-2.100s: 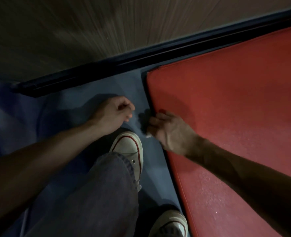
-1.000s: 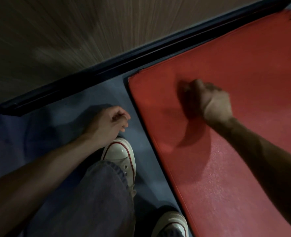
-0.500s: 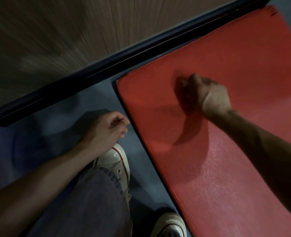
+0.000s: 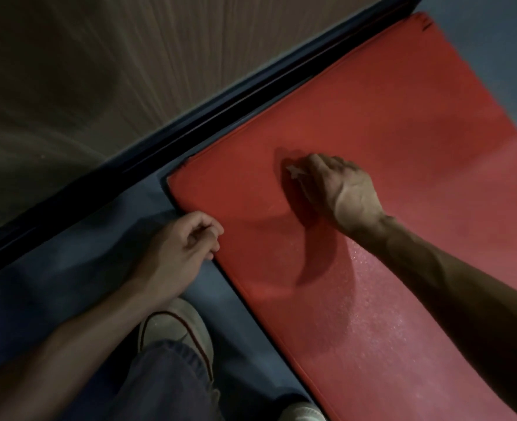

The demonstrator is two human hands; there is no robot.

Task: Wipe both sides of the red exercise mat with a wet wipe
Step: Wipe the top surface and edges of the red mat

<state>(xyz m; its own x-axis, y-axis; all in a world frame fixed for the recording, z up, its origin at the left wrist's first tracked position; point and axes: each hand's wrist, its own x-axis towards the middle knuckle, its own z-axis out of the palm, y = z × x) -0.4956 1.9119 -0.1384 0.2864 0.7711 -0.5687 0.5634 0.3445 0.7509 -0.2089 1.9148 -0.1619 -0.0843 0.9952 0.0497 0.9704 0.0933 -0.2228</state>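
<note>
The red exercise mat (image 4: 387, 123) lies flat on the blue floor and fills the right half of the view. My right hand (image 4: 339, 189) rests on the mat near its left end, fingers curled over a small white wet wipe (image 4: 293, 171) whose edge sticks out by the fingertips. My left hand (image 4: 181, 247) hovers at the mat's left edge with loosely curled fingers and holds nothing that I can see.
A dark baseboard (image 4: 147, 156) runs diagonally along the wall just beyond the mat's far edge. The wood-grain wall (image 4: 99, 71) is above it. My white sneaker (image 4: 175, 332) and jeans leg (image 4: 166, 384) stand on the blue floor (image 4: 53, 268) left of the mat.
My right hand went from the mat's left edge onto its surface and has kept sliding the wipe there. The view shifted right, so more of the mat's far end shows.
</note>
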